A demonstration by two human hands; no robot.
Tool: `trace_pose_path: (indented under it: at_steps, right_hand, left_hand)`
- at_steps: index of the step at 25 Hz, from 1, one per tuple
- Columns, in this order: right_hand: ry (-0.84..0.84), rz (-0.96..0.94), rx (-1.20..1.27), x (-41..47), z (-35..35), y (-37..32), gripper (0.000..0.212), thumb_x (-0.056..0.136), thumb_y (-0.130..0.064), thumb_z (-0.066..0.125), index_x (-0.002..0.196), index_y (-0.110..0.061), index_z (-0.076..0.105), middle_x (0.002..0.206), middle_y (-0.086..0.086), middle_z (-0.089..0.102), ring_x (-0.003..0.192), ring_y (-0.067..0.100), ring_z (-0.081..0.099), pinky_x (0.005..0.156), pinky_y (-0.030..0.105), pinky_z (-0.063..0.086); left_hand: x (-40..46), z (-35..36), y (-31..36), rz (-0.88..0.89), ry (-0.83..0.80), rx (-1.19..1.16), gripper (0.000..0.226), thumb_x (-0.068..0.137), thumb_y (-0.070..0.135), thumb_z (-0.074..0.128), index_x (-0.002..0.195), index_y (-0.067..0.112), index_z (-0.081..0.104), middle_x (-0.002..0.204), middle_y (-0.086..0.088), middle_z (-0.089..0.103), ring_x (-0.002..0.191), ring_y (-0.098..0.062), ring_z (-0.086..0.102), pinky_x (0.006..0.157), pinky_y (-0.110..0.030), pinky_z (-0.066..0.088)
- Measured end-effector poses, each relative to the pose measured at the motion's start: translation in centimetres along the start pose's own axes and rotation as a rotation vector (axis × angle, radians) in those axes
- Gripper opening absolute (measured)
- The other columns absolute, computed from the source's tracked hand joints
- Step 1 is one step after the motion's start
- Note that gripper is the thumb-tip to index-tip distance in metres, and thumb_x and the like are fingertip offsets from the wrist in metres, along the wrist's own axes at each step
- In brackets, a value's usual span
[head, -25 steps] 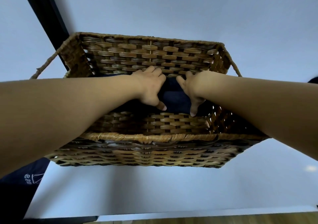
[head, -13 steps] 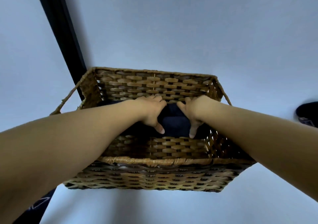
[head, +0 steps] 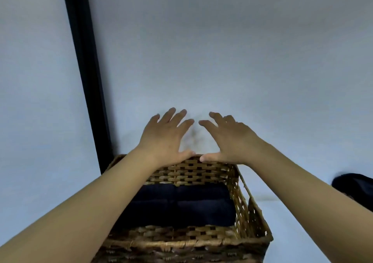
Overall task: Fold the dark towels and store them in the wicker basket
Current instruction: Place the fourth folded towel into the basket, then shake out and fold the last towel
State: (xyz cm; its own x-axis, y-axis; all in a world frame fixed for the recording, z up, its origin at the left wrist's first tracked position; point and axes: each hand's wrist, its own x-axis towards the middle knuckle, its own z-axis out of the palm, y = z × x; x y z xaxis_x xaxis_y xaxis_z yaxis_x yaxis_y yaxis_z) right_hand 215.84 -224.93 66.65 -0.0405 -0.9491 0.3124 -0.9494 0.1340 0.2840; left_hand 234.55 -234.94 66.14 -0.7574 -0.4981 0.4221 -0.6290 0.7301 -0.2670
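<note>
From the head camera, the left hand (head: 165, 139) and right hand (head: 228, 139) hover above the far rim of the wicker basket (head: 181, 244), fingers spread, gripping nothing. Folded dark towels (head: 181, 204) lie inside it. Another dark cloth (head: 355, 188) sits at the right edge of the white table (head: 302, 232).

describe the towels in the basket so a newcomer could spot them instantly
Start at the brown wicker basket low in the middle of the view, between the person's forearms. The folded towels lie flat on its bottom, side by side. They are the only dark navy cloth inside the woven walls.
</note>
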Motion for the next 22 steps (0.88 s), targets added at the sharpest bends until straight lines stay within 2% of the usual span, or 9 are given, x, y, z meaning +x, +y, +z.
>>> trace_pose_path:
  at_steps: [3,6,12,17,22]
  right_hand:
    - [0.034,0.037,0.018,-1.8,-0.2,1.3,0.101,0.077,-0.085,0.051,0.156,-0.035,0.012,0.166,0.004,0.008,0.141,0.034,0.034,0.104,0.048,0.043]
    - [0.054,0.07,0.007,-4.4,0.2,3.8,0.094,0.083,-0.08,0.05,0.155,-0.033,0.014,0.166,0.004,0.01,0.137,0.032,0.038,0.1,0.045,0.045]
    - [0.023,0.16,0.073,-11.6,3.1,11.7,0.079,0.092,-0.068,0.05,0.155,-0.033,0.017,0.165,0.0,0.011,0.135,0.025,0.039,0.098,0.039,0.045]
    - [-0.075,0.301,0.158,-19.5,9.2,23.3,0.074,0.093,-0.063,0.052,0.154,-0.033,0.022,0.163,-0.004,0.014,0.133,0.024,0.038,0.091,0.036,0.048]
    - [-0.224,0.567,0.187,-28.4,18.1,33.9,0.079,0.093,-0.058,0.057,0.155,-0.023,0.023,0.158,0.005,0.026,0.133,0.034,0.038,0.101,0.043,0.046]
  left_hand:
    - [0.1,-0.3,1.9,0.021,-0.006,-0.011,0.081,0.091,0.074,0.04,0.159,0.037,0.013,0.17,0.005,-0.002,0.156,-0.022,-0.003,0.125,-0.047,0.012]
    - [1.3,-0.6,5.2,0.037,0.023,-0.061,0.077,0.094,0.07,0.04,0.158,0.036,0.016,0.17,0.004,-0.002,0.156,-0.021,-0.005,0.125,-0.047,0.011]
    - [4.9,0.0,16.2,0.088,-0.019,-0.107,0.075,0.096,0.063,0.044,0.158,0.028,0.02,0.17,0.002,-0.002,0.156,-0.022,-0.009,0.125,-0.049,0.004]
    - [8.8,1.4,29.0,0.098,-0.009,-0.168,0.073,0.097,0.06,0.046,0.156,0.021,0.024,0.17,-0.003,0.004,0.156,-0.026,-0.003,0.124,-0.053,0.001]
    - [12.3,6.8,42.8,0.189,-0.183,-0.332,0.073,0.098,0.057,0.046,0.158,0.024,0.02,0.17,-0.001,0.004,0.156,-0.024,-0.002,0.125,-0.05,0.001]
